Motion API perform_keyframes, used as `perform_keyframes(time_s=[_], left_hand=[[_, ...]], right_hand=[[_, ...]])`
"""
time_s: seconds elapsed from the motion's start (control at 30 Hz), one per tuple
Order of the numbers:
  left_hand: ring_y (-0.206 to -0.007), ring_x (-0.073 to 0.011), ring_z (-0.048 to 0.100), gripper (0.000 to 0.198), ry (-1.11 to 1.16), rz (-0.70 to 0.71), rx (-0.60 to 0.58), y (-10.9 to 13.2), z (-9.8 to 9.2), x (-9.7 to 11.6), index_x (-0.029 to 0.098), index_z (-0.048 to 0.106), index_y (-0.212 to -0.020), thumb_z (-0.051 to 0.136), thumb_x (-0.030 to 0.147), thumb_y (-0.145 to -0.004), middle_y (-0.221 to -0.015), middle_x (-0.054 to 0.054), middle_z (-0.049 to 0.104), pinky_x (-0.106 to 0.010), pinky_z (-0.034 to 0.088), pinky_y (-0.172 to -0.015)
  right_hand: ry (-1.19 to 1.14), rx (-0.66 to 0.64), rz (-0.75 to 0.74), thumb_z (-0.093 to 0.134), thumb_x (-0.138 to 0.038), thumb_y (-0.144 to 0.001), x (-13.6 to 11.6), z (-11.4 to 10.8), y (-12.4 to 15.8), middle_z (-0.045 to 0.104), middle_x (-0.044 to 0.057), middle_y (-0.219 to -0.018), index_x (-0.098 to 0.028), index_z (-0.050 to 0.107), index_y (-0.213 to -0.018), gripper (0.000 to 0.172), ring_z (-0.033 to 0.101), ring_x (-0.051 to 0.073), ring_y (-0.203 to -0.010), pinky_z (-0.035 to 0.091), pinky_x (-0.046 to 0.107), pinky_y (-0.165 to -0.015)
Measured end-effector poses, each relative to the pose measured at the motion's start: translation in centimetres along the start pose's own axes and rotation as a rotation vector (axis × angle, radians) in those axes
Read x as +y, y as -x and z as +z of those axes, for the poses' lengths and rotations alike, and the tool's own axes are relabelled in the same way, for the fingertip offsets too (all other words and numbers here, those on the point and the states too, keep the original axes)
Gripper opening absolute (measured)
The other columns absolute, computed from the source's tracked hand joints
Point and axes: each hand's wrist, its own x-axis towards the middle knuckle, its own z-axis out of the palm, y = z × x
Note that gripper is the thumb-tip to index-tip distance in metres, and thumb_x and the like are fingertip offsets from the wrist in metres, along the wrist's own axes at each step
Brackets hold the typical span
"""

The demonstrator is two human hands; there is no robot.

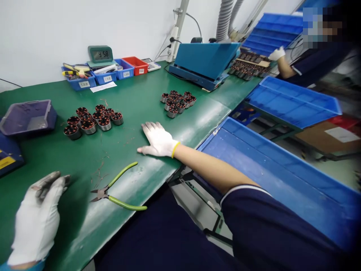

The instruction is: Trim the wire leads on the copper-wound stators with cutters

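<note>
My right hand [160, 140], in a white glove with a yellow cuff, lies flat on the green tabletop [141, 94], fingers stretched out. At the lower left, my left hand [39, 214] wears a white glove with grey, soiled fingertips; its fingers are curled together and nothing shows in them. Between the hands lie diagonal cutters [103, 194] with spread green handles, touched by neither hand. Fine copper wire scraps [101, 169] are scattered beside them. Beyond stands a cluster of copper-wound motor stators [88, 127]. A second group of stators [172, 111] stands beyond my right hand.
A purple bin [29, 118] sits at left. Tool boxes [84, 83], a digital clock [100, 54] and a red box [135, 66] line the wall. A teal machine [204, 60] stands farther back. A blue tray [270, 165] adjoins the table edge. A co-worker's gloved hand [276, 54] is at far right.
</note>
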Motion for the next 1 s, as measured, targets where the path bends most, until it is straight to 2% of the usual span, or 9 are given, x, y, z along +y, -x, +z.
perform_keyframes(time_s=[0.1,0.2,0.4,0.57,0.67,0.73,0.77,0.87,1.0], left_hand=[[-0.111,-0.0339,0.071,0.051,0.025,-0.106,-0.022,0.6,0.0,2.4,0.03,0.068,-0.117,0.069,0.062,-0.077,-0.107,-0.004,0.077,-0.057,0.049,-0.111],[-0.109,-0.0339,0.071,0.051,0.041,-0.135,-0.022,0.9,0.2,3.7,0.028,0.068,-0.113,0.07,0.059,-0.072,-0.103,-0.005,0.077,-0.056,0.05,-0.11],[-0.113,-0.0332,0.069,0.057,0.028,-0.139,-0.05,1.0,0.4,4.1,0.023,0.067,-0.115,0.069,0.059,-0.07,-0.112,-0.009,0.076,-0.054,0.047,-0.113],[-0.117,-0.0344,0.067,0.052,-0.035,-0.064,-0.054,0.5,0.2,3.7,0.025,0.068,-0.112,0.068,0.059,-0.073,-0.113,-0.007,0.075,-0.054,0.046,-0.113],[-0.12,-0.0342,0.065,0.043,-0.089,-0.002,0.006,0.3,-0.3,3.6,0.026,0.069,-0.107,0.066,0.055,-0.077,-0.116,-0.007,0.074,-0.052,0.046,-0.114],[-0.114,-0.0337,0.069,0.043,-0.037,-0.034,0.072,0.3,-0.8,3.5,0.025,0.069,-0.113,0.066,0.053,-0.081,-0.117,-0.008,0.073,-0.054,0.05,-0.11],[-0.109,-0.0329,0.071,0.043,0.015,-0.059,0.117,0.3,-1.1,3.4,0.024,0.068,-0.116,0.066,0.052,-0.083,-0.114,-0.008,0.073,-0.054,0.053,-0.106],[-0.1,-0.0291,0.074,0.037,0.2,-0.062,0.246,0.2,-1.6,3.5,0.023,0.066,-0.116,0.066,0.045,-0.086,-0.104,-0.006,0.073,-0.052,0.058,-0.099],[-0.101,-0.0296,0.073,0.035,0.253,0.001,0.283,0.2,-1.9,3.8,0.022,0.065,-0.112,0.066,0.043,-0.085,-0.103,-0.006,0.071,-0.051,0.058,-0.097]], right_hand=[[-0.001,-0.005,-0.132,0.052,-0.072,-0.092,-0.9,0.6,-3.8,0.041,0.028,-0.154,0.002,0.035,-0.153,0.098,0.039,0.039,-0.143,0.022,0.053,-0.122],[-0.015,-0.023,-0.254,0.049,-0.072,-0.094,-3.1,0.8,-6.5,0.039,0.028,-0.156,-0.003,0.037,-0.154,0.093,0.037,0.039,-0.145,0.02,0.055,-0.122],[-0.07,0.027,-0.413,0.053,-0.073,-0.091,-10.1,1.6,-6.8,0.042,0.026,-0.156,-0.005,0.042,-0.152,0.091,0.038,0.038,-0.146,0.024,0.056,-0.122],[-0.161,0.117,-0.561,0.05,-0.072,-0.09,-16.6,1.8,-8.0,0.056,0.015,-0.148,-0.016,0.057,-0.137,0.074,0.05,0.032,-0.136,0.035,0.054,-0.115],[-0.29,0.056,-0.612,0.046,-0.066,-0.093,-17.7,0.0,-8.7,0.059,0.007,-0.146,-0.02,0.062,-0.129,0.06,0.053,0.028,-0.134,0.041,0.044,-0.111],[-0.431,-0.004,-0.569,0.038,-0.064,-0.098,-16.4,-2.0,-7.8,0.056,0.008,-0.149,-0.019,0.057,-0.136,0.062,0.054,0.026,-0.135,0.044,0.036,-0.106],[-0.508,-0.053,-0.554,0.038,-0.066,-0.099,-15.3,-3.2,-6.8,0.052,0.015,-0.152,-0.015,0.049,-0.146,0.071,0.053,0.025,-0.136,0.046,0.033,-0.106],[-0.558,-0.245,-0.4,0.056,-0.076,-0.085,-12.2,-6.1,-2.0,0.063,0.012,-0.137,-0.023,0.042,-0.152,0.087,0.067,0.028,-0.115,0.058,0.038,-0.086],[-0.356,-0.462,-0.448,0.073,-0.048,-0.077,-11.8,-6.8,4.6,0.073,0.013,-0.109,-0.02,0.049,-0.146,0.078,0.073,0.03,-0.092,0.055,0.035,-0.067]])
